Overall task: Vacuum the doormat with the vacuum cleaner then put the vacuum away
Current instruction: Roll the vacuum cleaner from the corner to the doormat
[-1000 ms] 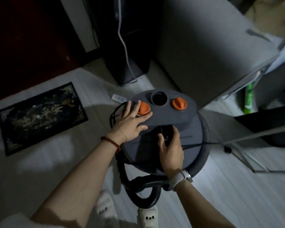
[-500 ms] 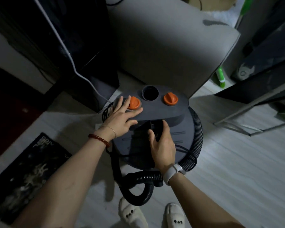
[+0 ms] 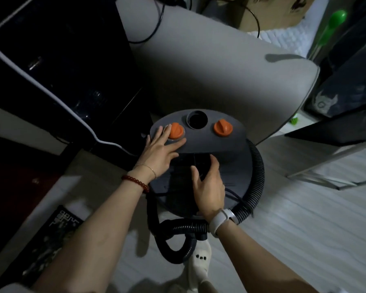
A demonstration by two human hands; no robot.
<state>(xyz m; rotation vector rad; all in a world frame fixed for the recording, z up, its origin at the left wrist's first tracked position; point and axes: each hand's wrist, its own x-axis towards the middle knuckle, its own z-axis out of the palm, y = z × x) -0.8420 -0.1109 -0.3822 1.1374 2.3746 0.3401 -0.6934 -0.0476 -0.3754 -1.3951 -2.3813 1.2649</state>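
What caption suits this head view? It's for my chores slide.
Left hand flat on the grey vacuum cleaner, right hand gripping its dark handle.

Dim lighting throughout. Pale plank floor [image 3: 304,229] fills lower right. Large grey rounded panel [image 3: 209,66] stands at upper centre, a thin black cable [image 3: 156,24] looping across its top left. Dark glossy cabinet [image 3: 57,60] at upper left; white cord [image 3: 51,96] runs diagonally down its front. Cardboard box [image 3: 273,11] at top. Green plastic item [image 3: 334,20], blurred, at upper right. White metal frame [image 3: 330,168] rests on floor at right.
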